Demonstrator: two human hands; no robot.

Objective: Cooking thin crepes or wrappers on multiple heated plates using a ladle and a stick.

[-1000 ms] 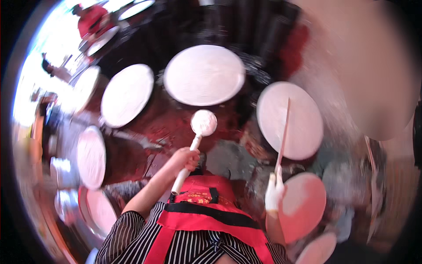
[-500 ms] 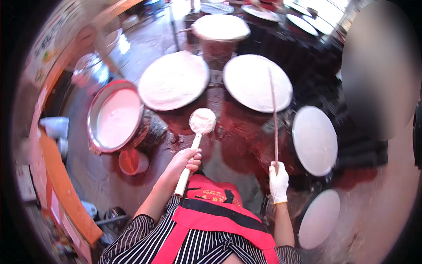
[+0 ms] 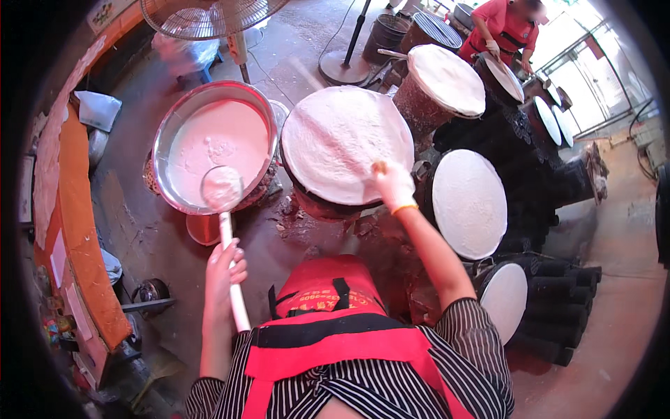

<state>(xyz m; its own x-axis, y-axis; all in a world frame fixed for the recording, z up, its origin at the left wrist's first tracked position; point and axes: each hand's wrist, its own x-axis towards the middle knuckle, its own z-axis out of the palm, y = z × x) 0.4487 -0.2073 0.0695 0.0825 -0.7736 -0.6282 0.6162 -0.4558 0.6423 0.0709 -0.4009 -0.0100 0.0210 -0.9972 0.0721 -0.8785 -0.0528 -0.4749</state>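
Observation:
My left hand (image 3: 225,269) grips the white handle of a ladle (image 3: 221,188), whose bowl is full of white batter and sits over the near side of a wide metal basin (image 3: 164,133) of the same batter. My right hand (image 3: 393,185), in a white glove, is closed on a thin stick and rests on the near right edge of a round drum top (image 3: 335,133) covered by a thin white sheet. Only the stick's yellowish end shows at the fist. I wear a red apron over a striped shirt.
More white-topped black drums stand at the right (image 3: 469,202), lower right (image 3: 504,300) and behind (image 3: 447,77). Another person in red (image 3: 502,28) works at the far drums. A standing fan (image 3: 209,14) is at the back and an orange counter (image 3: 77,230) runs along the left.
The view has swung left, bringing the batter basin near. My left hand has carried the ladle over the basin. My right hand has dropped with the stick onto the nearest drum top.

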